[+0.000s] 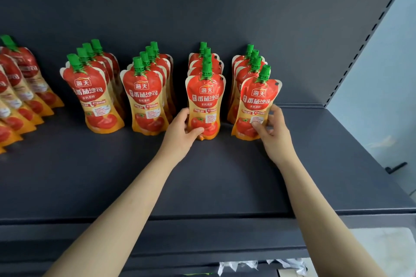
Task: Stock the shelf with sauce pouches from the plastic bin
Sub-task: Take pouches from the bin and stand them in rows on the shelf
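Red and orange tomato sauce pouches with green caps stand in rows on a dark grey shelf (202, 186). My left hand (183, 129) grips the lower part of the front pouch (206, 99) of the third row, which stands upright on the shelf. My right hand (271, 129) pinches the lower right edge of the front pouch (256, 103) of the rightmost row, which leans slightly to the right. The plastic bin is out of view.
Two more rows of pouches (99, 90) (146, 94) stand to the left, and a further row (20, 87) leans at the far left edge. Another shelf hangs above. The slotted upright (369, 29) and a pale wall bound the right side.
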### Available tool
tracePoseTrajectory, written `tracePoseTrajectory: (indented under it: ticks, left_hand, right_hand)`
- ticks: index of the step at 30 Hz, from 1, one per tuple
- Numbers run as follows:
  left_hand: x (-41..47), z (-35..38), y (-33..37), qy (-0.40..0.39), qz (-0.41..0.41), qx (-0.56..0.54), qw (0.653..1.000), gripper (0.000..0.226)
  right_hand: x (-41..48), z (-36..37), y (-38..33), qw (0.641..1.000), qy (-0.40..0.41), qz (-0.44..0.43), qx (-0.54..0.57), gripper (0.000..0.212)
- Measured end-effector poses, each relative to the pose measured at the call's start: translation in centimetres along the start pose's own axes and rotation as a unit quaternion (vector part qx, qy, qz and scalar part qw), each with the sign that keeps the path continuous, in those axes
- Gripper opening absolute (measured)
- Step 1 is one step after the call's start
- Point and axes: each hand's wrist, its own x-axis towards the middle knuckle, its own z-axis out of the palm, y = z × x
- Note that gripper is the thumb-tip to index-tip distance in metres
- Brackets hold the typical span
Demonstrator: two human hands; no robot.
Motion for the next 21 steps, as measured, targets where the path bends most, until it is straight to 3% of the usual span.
tracePoseTrajectory:
  ticks: [11,21]
  left_hand:
    - [-0.1,0.2,-0.1,0.028,-0.012,0.040,0.999,0.055]
    - [0.5,0.7,0.2,0.032,-0.022,0.053,0.998,0.045]
  right_hand:
    - [0.4,0.2,0.4,0.998,-0.001,-0.002,-0.069,0.058]
    - [1.1,0.4,0.7,0.995,0.006,0.000,-0.099,0.059]
